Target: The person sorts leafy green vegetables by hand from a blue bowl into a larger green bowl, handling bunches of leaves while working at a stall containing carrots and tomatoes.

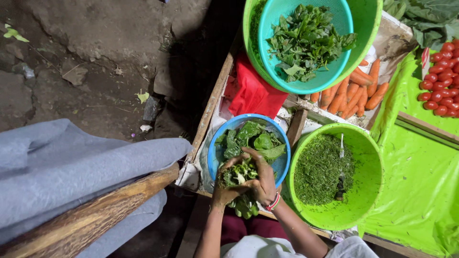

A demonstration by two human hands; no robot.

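Seen from above, a person's two bare hands work at the near edge of a market counter [210, 110]. The left hand [224, 188] and right hand [260, 179] meet around a bunch of leafy greens [239, 174]. Both grips are pressed together on the bundle, fingers wrapped tight, with loose leaf ends hanging below the wrists over the person's lap. A red and white bracelet [273, 202] circles the right wrist.

The bunch sits over the near rim of a blue colander [282, 165], which holds more whole leaves. The hanging ends look likely to drop past the counter edge if the grips loosen, and the colander, perched at the edge, could tip under a downward press.

Just to the right stands a lime-green basin [368, 191] of finely shredded greens, with a knife [340, 179] lying in it; its blade near the hands is a risk.

Farther off lie a red cloth [253, 93], a teal colander [334, 71] of leaves nested in a green basin, carrots [354, 95], and small tomatoes [440, 76] on bright green plastic sheeting [420, 181].

The setting is outdoors, with a bare dirt ground [95, 57], dimly lit.
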